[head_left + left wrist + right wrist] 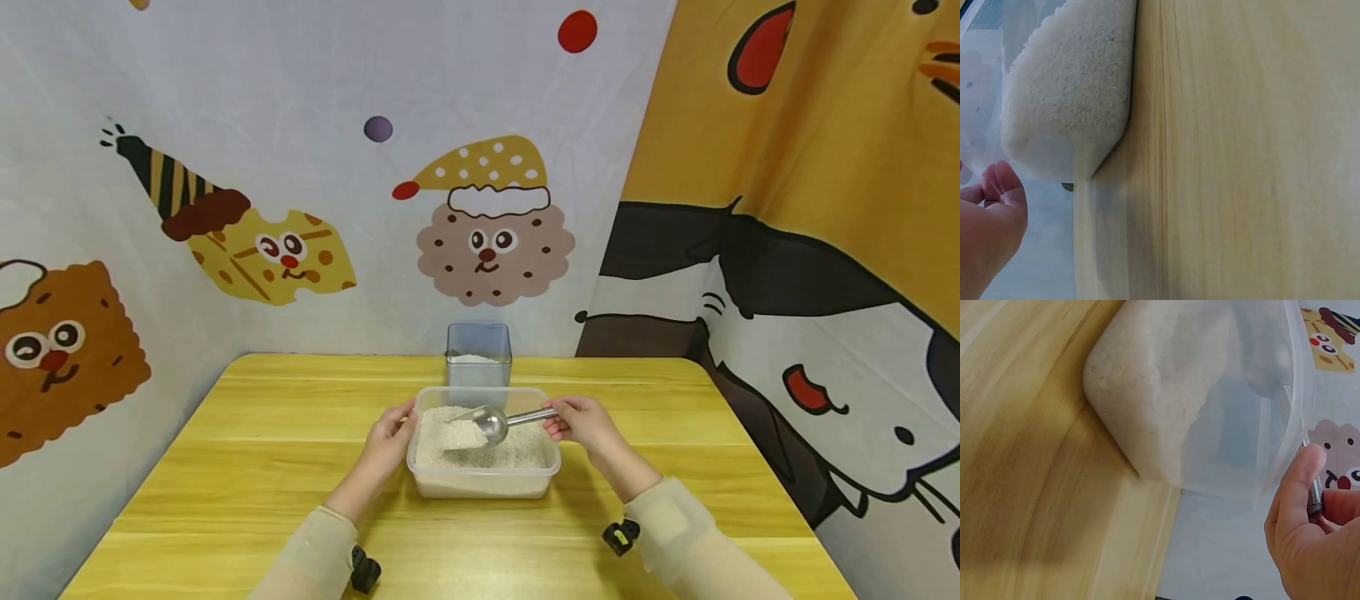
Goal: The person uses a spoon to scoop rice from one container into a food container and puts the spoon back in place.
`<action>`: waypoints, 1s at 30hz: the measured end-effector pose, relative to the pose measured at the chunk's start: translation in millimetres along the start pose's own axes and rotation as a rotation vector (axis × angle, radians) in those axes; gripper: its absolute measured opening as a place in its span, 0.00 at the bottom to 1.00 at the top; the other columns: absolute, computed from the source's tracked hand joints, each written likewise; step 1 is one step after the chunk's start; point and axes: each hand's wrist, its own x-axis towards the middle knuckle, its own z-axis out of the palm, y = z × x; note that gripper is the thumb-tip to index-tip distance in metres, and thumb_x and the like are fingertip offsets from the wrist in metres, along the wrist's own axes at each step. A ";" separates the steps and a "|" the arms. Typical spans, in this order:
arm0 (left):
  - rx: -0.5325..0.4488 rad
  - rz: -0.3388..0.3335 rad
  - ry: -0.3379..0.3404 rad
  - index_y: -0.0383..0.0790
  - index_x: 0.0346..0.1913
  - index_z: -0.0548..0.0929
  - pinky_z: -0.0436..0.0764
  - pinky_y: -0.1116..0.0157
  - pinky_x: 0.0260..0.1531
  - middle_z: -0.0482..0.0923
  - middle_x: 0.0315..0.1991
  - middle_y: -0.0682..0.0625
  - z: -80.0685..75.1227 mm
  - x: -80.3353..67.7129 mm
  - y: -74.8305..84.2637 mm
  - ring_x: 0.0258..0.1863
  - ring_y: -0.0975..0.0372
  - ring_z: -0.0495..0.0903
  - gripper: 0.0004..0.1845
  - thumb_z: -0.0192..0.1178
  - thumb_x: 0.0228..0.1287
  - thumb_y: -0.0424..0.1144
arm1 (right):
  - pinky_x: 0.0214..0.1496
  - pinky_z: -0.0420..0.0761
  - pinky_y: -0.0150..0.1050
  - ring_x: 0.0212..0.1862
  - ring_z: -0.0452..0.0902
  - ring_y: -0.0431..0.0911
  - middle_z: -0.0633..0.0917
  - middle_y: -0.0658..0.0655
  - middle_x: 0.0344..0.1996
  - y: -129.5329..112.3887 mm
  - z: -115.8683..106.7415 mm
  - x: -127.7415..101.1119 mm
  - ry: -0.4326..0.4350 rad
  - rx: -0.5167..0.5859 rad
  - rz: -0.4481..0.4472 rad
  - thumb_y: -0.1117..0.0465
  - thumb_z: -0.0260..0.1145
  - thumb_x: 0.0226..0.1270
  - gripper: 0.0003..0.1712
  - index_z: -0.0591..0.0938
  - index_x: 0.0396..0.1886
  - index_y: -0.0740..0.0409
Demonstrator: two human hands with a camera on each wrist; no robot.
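Scoop (pixel 491 422) head-cam only, wrist shows handle (pixel 1314 499)

Both arms are stretched forward, and both are covered by pale sleeves down to the wrists. A small black band is worn at each wrist. The left hand (pixel 390 435) is held upright with the palm turned inward, and its fingers are gently bent and pressed against something at its side. The right hand (pixel 579 421) is held a little higher. Its fingers (pixel 1341 506) are curled, and its thumb is laid straight along what is held.
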 end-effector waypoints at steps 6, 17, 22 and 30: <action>-0.005 -0.006 -0.007 0.36 0.68 0.67 0.75 0.72 0.40 0.68 0.59 0.40 0.1 0.2 0.3 0.43 0.64 0.70 0.24 0.50 0.72 0.41 | 0.30 0.79 0.30 0.25 0.77 0.39 0.81 0.51 0.22 2.0 -5.5 0.2 0.019 0.020 0.020 0.63 0.46 0.77 0.20 0.75 0.51 0.77; -0.013 -0.005 -0.004 0.35 0.67 0.67 0.75 0.72 0.40 0.68 0.60 0.40 -0.3 1.3 -1.1 0.44 0.63 0.71 0.24 0.50 0.72 0.41 | 0.30 0.78 0.28 0.25 0.75 0.36 0.81 0.49 0.22 11.4 -18.5 3.3 0.005 0.107 0.070 0.63 0.42 0.77 0.21 0.72 0.54 0.77; -0.009 -0.010 -0.006 0.36 0.67 0.68 0.75 0.73 0.40 0.69 0.58 0.41 -0.9 1.0 -0.7 0.44 0.62 0.71 0.24 0.50 0.73 0.41 | 0.30 0.77 0.28 0.25 0.75 0.36 0.80 0.49 0.23 14.3 -24.7 5.9 0.002 0.129 0.087 0.63 0.42 0.78 0.20 0.71 0.54 0.76; -0.005 -0.015 -0.014 0.37 0.68 0.67 0.75 0.72 0.41 0.68 0.59 0.41 -0.7 1.1 -0.1 0.46 0.60 0.71 0.24 0.49 0.73 0.42 | 0.31 0.76 0.27 0.26 0.72 0.36 0.79 0.49 0.24 7.7 -37.3 9.4 -0.017 0.156 0.081 0.62 0.39 0.78 0.20 0.71 0.52 0.74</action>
